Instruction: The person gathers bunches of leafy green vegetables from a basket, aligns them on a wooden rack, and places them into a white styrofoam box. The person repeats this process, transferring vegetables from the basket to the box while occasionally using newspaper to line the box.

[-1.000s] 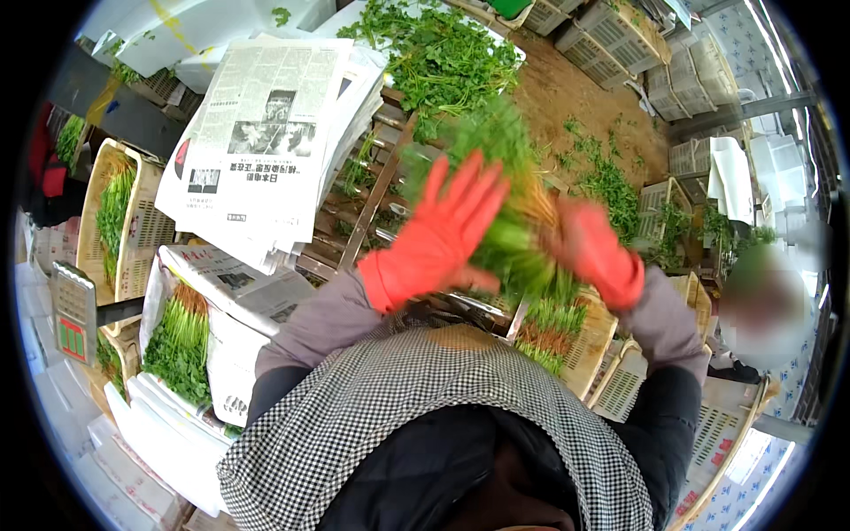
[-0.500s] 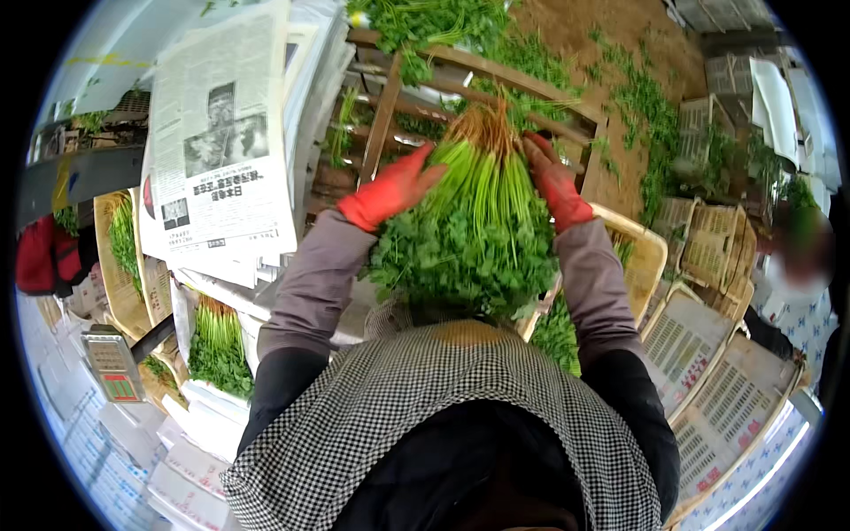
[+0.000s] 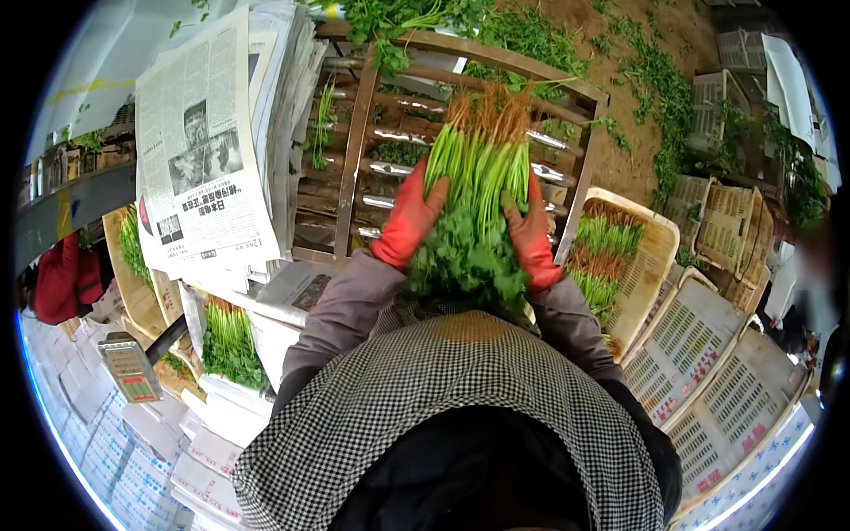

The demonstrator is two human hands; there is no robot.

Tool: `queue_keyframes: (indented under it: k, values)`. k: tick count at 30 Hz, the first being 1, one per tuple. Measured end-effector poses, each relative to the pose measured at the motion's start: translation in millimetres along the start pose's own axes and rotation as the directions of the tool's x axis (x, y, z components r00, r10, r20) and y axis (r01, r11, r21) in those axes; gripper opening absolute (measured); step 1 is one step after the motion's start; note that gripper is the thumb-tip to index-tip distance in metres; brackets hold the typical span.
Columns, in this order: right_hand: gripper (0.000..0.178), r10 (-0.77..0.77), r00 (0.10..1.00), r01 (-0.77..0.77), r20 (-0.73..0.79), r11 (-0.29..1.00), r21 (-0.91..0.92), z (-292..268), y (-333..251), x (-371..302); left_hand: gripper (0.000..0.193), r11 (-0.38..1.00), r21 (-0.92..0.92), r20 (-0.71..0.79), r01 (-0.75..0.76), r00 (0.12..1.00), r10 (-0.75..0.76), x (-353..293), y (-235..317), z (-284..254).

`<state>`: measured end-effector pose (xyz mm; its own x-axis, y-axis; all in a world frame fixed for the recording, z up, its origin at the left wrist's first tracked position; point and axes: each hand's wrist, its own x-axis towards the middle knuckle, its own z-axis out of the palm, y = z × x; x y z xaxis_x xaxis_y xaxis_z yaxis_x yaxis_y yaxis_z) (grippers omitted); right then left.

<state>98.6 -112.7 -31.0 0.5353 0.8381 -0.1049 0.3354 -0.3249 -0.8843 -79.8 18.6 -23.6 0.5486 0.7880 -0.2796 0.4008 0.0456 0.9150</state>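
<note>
A thick bunch of leafy greens, looking like coriander (image 3: 478, 173), stands in front of my chest, brown roots pointing away and dark leaves toward my apron. My left hand (image 3: 410, 217), in a red glove, grips the bunch's left side. From the right side my right hand (image 3: 533, 234), also gloved in red, presses in with its thumb over the stems. Both hands squeeze the stems between them. Under and beyond the bunch lies a slatted wooden rack (image 3: 357, 164) with plastic-wrapped bars. Leaves hide the lower part of the bunch.
Newspapers (image 3: 204, 115) are stacked to the left of the rack. On the right, a yellowish crate (image 3: 660, 265) holds more rooted bunches, with other slatted crates (image 3: 699, 345) beside it. A scale (image 3: 130, 367) stands at lower left. Loose greens (image 3: 664, 115) litter the brown floor.
My hands have drawn closer together and inward, narrowing the spread-out bunch into a tighter one. The rack and the right-hand crate are now more exposed.
</note>
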Motion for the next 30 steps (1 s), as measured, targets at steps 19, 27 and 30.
queue_keyframes:
  k: [19, 27, 30]
  values:
    - [0.021, -0.388, 0.913, 0.409, 0.128, 0.859, -0.308, 17, -20, 125, 0.104, 0.754, 0.634, -0.112, -0.171, 0.945, 0.308, -6, -18, 39]
    - [0.052, -0.360, 0.911, 0.401, 0.200, 0.661, -0.634, 34, -48, 78, 0.109, 0.781, 0.611, -0.174, -0.133, 0.939, 0.296, -1, -34, 52]
    - [0.030, -0.302, 0.935, 0.354, 0.185, 0.791, -0.499, 36, -42, 67, 0.107, 0.782, 0.606, -0.170, -0.145, 0.937, 0.306, 0, -31, 47]
